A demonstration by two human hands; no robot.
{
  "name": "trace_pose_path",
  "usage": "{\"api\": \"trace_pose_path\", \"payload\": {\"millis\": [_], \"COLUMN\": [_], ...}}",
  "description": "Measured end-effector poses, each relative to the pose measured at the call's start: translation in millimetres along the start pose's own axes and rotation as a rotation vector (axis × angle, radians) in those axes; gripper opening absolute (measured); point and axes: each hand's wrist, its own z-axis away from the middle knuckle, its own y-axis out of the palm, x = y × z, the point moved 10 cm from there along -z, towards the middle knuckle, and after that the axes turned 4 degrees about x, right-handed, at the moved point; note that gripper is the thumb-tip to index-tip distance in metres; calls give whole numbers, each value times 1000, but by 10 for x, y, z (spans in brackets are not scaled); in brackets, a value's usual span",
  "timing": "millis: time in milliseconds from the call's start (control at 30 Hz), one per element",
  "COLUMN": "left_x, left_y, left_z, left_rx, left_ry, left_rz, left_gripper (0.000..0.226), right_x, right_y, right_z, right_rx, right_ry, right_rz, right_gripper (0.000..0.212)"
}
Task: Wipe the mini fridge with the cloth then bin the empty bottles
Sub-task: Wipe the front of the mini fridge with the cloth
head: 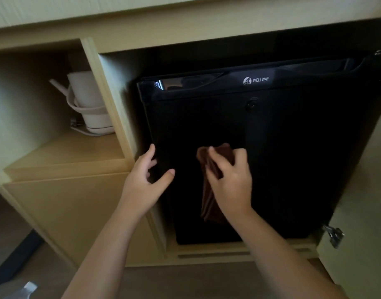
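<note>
A black mini fridge with a WELLWAY logo stands inside a wooden cabinet, its door closed. My right hand grips a brown cloth and presses its upper part against the door's middle, while the rest hangs down. My left hand is at the door's left edge, fingers spread and curled around it, holding nothing. A clear plastic bottle lies on the floor at the bottom left corner, only partly in view.
A white kettle with its cord sits in the open shelf left of the fridge. The cabinet door hangs open at the right, hinges showing. A dark table leg crosses the floor at the lower left.
</note>
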Motion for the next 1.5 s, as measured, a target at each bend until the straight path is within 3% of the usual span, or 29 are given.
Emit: {"api": "trace_pose_path", "payload": {"millis": [67, 200, 300, 367, 467, 600, 733, 867, 1000, 1167, 1233, 1367, 1500], "left_x": [-4, 5, 32, 40, 31, 3, 93, 109, 94, 111, 115, 193, 473], "left_y": [-12, -11, -16, -5, 30, 104, 212, 289, 295, 312, 319, 324, 380], "left_z": [10, 7, -5, 10, 42, 61, 87, 80, 62, 68, 71, 163, 477], "left_rx": [46, 58, 60, 64, 43, 0, 4, -14, -57, -68, -67, -90, -55], "left_ry": [1, -26, -49, -47, -37, 4, -21, -11, -7, -14, -15, -38, -93], "left_rz": [6, 76, 124, 101, 48, -75, -113, -245, -309, -265, -264, -253, -432], "left_gripper": [81, 97, 99, 97, 97, 94, 103, 106, 112, 112, 112, 105, 85], "right_x": [98, 95, 141, 322, 536, 305, -247, -973, -1738, -1916, -1740, -1253, -1004], "right_y": [35, -406, -480, -237, 420, 646, 36, -716, -1289, -1249, -1019, -232, 260], "right_z": [-21, -380, -586, -492, 5, 419, 184, 56, 202, 426, 513, 799, 1017], "right_rx": [25, -210, -255, -159, 130, 321, 109, -98, -280, -331, -255, 154, 332], "right_ry": [-14, 12, 47, -25, -172, -180, -76, 58, 334, 441, 397, 255, 311], "right_rz": [-41, -125, -47, 56, 185, 118, -13, 49, 41, -20, -23, -74, -260], "right_gripper": [40, 37, 38, 40, 44, 39, 43, 38, 38, 37, 38, 38, 37]}}
